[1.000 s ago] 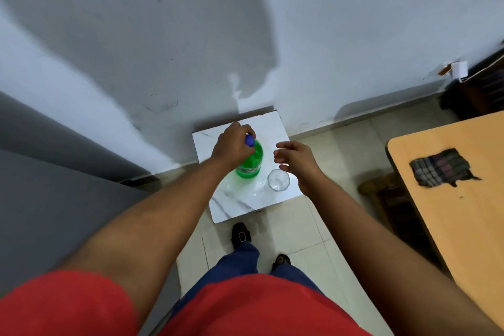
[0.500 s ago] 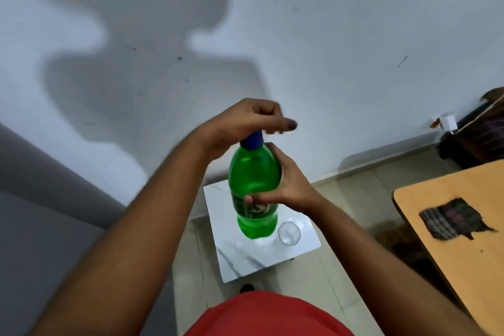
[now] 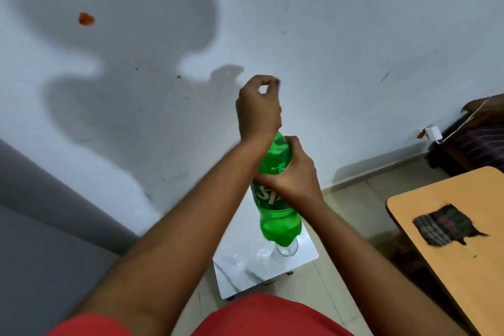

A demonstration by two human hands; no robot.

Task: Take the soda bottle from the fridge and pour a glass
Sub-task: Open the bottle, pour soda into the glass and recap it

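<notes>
The green plastic soda bottle (image 3: 275, 196) with a white-lettered label is held upright in the air, above the small white marble-patterned table (image 3: 253, 270). Its base hangs in front of the clear drinking glass (image 3: 287, 248) that stands on the table, hiding most of it. The right hand (image 3: 293, 172) wraps the bottle's upper body, its grip closed firmly around the green plastic. The left hand (image 3: 259, 106) sits over the bottle's top, fingers curled inward in a narrow grip; the neck and cap are hidden behind this hand and wrist, so I cannot tell whether it holds the cap. Behind stands a pale scuffed wall (image 3: 354, 35) bearing the person's shadow and a small orange mark (image 3: 86, 19). To the right is a light wooden table (image 3: 450, 267) with a dark checked cloth (image 3: 444, 226) lying on it. A red shirt (image 3: 259, 316) fills the bottom edge.
</notes>
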